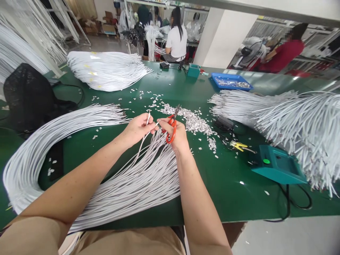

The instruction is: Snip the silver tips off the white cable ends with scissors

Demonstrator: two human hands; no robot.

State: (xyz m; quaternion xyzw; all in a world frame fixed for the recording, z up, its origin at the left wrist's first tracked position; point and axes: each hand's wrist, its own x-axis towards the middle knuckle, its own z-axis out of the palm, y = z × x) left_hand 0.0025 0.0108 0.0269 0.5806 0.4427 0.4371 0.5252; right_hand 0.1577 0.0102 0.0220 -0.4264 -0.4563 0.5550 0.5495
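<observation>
Pinched in my left hand (140, 128) is the end of a white cable (142, 142), whose tip points up past the thumb. My right hand (176, 132) has red-handled scissors (171, 131) in its grip, the blades pointing up and away from me. Its thumb and finger also meet near a cable end beside the left fingers; how they touch it is hard to see. Below both hands lies a large bundle of white cables (138, 184), which curves round to the left. Just beyond the hands is a pile of small silvery-white pieces (195, 120).
Another white cable bundle (103, 71) lies at the back left, more cables (300, 124) at the right. A teal device (277, 164), yellow-handled tool (238, 145), blue tray (231, 82) and black bag (29, 95) stand on the green table (225, 198). Several people sit beyond it.
</observation>
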